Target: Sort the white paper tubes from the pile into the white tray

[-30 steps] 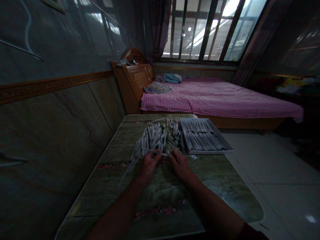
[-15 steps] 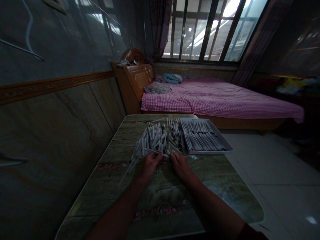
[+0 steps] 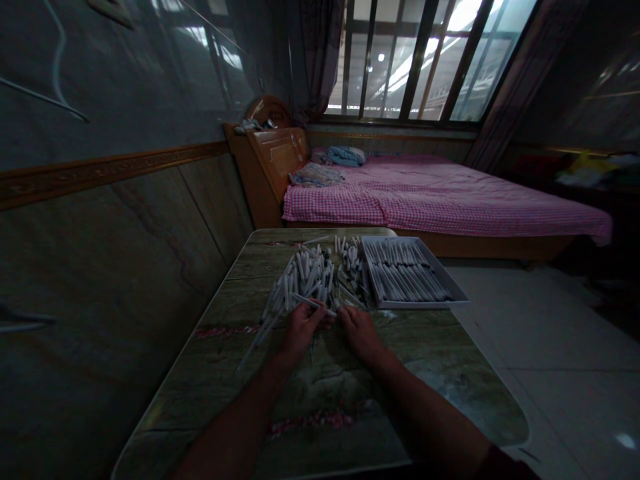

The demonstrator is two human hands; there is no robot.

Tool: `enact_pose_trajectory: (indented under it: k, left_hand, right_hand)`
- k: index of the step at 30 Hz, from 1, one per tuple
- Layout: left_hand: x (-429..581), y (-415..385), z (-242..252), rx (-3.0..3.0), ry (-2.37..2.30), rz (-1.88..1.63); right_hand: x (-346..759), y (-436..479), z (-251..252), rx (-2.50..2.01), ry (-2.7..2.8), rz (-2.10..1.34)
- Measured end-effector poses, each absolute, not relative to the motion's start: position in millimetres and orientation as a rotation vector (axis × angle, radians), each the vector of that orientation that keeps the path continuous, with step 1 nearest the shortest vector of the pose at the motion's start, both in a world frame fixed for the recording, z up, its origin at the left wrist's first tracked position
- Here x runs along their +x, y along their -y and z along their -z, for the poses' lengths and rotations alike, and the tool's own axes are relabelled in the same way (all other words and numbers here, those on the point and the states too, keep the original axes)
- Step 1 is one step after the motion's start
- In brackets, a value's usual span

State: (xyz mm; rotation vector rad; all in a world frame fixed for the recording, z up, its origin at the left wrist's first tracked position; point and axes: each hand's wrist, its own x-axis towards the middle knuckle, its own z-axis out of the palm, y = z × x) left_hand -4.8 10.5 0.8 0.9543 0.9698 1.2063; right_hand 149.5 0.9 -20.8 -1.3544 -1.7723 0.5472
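Note:
My left hand [image 3: 301,328] is closed around a thin whitish pen [image 3: 306,300], whose far end points up and left out of the fingers. Close by on the right, my right hand [image 3: 358,331] is pinched at the pen's near end; what exactly sits between its fingertips is hidden. Just beyond the left hand lies a heap of white pen barrels [image 3: 309,270]. Smaller white and dark pen parts [image 3: 352,259] are piled beside it. To the right, a shallow white box [image 3: 425,305] holds pens laid in two rows.
The hands work above a wood-patterned table [image 3: 320,380] with rounded corners. A marbled wall [image 3: 170,267] runs along the left. Behind the table stands a bed [image 3: 425,200] with a pink checked sheet, below a barred window [image 3: 400,67]. Tiled floor [image 3: 540,333] shows at right.
The pen in my left hand is tilted slightly more, its far end a little higher. My right hand has shifted very slightly left. The piles and box look the same.

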Motion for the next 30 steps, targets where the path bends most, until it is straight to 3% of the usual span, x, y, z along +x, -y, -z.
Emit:
enact_pose_trajectory:
  k: [8, 15, 22, 27, 30]
  left_hand:
    - [-6, -9, -3, 1.036, -0.950, -1.231]
    - [-6, -9, -2, 0.941, -1.002, -1.289]
    - [-8, -9, -3, 1.054, -0.944, -1.272]
    - [-8, -11, 2, 0.979, -1.013, -1.305]
    - [-8, -10, 1, 1.045, -1.002, -1.271]
  right_hand:
    - [147, -1, 15, -1.255, 1.572, -0.852]
    - [143, 7, 3, -1.232, 1.602, -0.759]
    - [136, 11, 9, -1.269, 1.323, -1.327]
    - [139, 8, 6, -1.263, 1.496, -0.939]
    - [140, 6, 7, -1.254, 1.516, -0.909]
